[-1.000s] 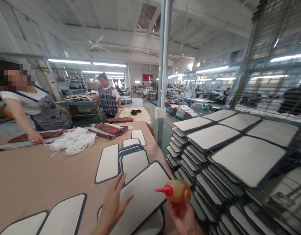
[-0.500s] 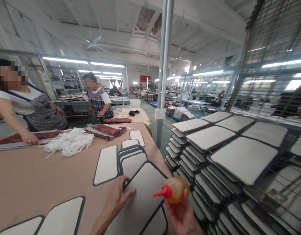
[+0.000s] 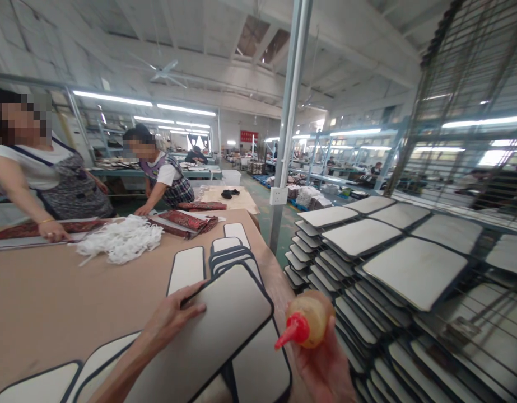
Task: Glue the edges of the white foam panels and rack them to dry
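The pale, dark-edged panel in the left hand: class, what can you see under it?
Beneath the held panel, part of another pale, dark-edged panel shows at its lower right. The held panel covers the rest, so that lower one's full outline cannot be seen.

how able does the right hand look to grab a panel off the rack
Likely not: the right hand holds the bottle, so it isn't free to grasp a rack panel.

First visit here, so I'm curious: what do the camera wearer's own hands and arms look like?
Plainly human: the left hand and right hand wear no gloves, and the left forearm shows no sleeve. No cables or printed markings show.
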The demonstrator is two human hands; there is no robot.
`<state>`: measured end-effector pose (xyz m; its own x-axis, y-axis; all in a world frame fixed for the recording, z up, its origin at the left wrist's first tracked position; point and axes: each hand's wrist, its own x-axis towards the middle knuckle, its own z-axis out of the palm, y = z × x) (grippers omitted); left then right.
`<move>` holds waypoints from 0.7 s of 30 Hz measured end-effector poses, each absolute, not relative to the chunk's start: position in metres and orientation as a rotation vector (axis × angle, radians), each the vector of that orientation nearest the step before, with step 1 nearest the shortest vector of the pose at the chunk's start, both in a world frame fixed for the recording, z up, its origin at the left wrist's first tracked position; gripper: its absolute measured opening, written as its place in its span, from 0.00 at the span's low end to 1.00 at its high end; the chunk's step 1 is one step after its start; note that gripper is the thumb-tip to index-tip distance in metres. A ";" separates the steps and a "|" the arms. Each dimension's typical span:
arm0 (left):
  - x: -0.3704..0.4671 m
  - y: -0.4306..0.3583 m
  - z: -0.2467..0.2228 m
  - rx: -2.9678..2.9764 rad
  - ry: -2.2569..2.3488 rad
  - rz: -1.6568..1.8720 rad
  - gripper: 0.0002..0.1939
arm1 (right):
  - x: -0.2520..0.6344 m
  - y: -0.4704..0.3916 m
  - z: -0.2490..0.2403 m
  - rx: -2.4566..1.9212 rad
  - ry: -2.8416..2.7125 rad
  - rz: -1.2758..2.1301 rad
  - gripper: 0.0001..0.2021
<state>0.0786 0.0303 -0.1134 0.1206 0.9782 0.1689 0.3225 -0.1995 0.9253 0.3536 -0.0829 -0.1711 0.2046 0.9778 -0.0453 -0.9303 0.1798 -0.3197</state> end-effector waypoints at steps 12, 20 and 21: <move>0.049 0.020 -0.082 1.816 0.928 0.576 0.24 | 0.385 -0.072 -0.083 -0.490 -0.711 0.928 0.30; 0.050 0.015 -0.057 1.824 0.839 0.412 0.27 | 0.392 -0.072 -0.083 -0.527 -0.874 0.897 0.28; 0.050 0.014 -0.054 1.823 0.830 0.396 0.27 | 0.393 -0.072 -0.082 -0.522 -0.890 0.899 0.28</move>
